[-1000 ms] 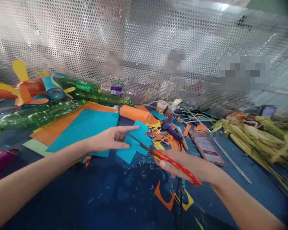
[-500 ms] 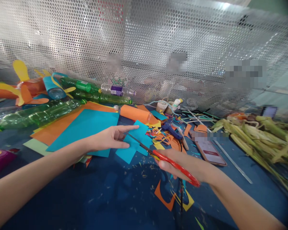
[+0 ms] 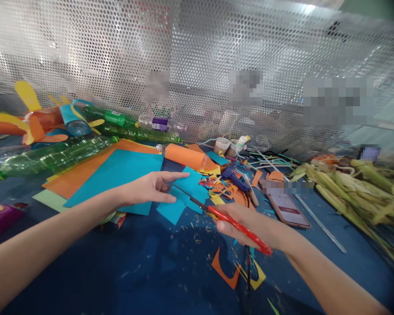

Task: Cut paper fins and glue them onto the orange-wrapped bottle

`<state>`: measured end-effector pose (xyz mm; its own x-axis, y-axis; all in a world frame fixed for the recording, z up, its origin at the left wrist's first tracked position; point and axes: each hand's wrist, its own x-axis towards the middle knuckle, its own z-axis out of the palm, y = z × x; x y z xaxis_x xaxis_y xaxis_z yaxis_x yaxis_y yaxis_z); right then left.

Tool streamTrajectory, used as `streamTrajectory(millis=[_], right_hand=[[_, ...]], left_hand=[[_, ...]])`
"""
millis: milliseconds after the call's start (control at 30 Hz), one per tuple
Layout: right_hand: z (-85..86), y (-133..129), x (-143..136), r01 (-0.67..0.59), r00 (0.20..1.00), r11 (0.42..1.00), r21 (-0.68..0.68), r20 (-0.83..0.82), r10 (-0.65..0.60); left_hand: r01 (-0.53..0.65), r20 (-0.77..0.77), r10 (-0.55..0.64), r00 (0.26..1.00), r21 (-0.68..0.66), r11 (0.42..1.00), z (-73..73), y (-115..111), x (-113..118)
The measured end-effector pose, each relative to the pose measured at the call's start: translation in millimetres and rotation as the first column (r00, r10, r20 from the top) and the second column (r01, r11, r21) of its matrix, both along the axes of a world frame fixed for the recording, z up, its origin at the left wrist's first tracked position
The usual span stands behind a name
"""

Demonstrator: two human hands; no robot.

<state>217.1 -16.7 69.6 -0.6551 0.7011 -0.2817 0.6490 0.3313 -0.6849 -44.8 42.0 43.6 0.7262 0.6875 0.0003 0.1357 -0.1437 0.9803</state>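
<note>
My right hand is closed around a pair of scissors with red handles and dark blades. The blades point left and lie across a piece of blue paper, with a cut edge beside them. My left hand grips this paper at its left side, index finger stretched along the upper part and thumb below. Its other fingers are curled and partly hidden. Beneath my left wrist spreads a larger blue sheet on top of an orange sheet.
Green plastic bottles and an orange-wrapped bottle lie behind. A blue glue gun rests among paper scraps. To the right are a phone, a clear stick and corn husks. A perforated metal panel stands at the back.
Both hands, the scissors and the blue paper have barely shifted, slightly to the left. The scissors stay in my right hand and the paper in my left.
</note>
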Motion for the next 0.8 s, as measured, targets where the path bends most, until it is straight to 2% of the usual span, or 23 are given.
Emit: streamTrajectory(millis=[167, 433, 800], right_hand=[[2.1, -0.2, -3.3, 0.007, 1.000, 0.999, -0.039, 0.004, -0.006], [-6.3, 2.7, -1.4, 0.016, 1.000, 1.000, 0.008, -0.018, -0.016], [-6.9, 4.4, -3.9, 0.043, 0.999, 0.998, 0.035, -0.004, -0.043]], left_hand=[[0.006, 0.000, -0.006, 1.000, 0.006, 1.000, -2.8, 1.9, -1.3], [-0.001, 0.024, 0.002, 1.000, -0.032, 1.000, -2.8, 2.7, -1.4], [-0.011, 0.041, 0.013, 0.999, -0.042, 0.999, -6.0, 5.3, -2.2]])
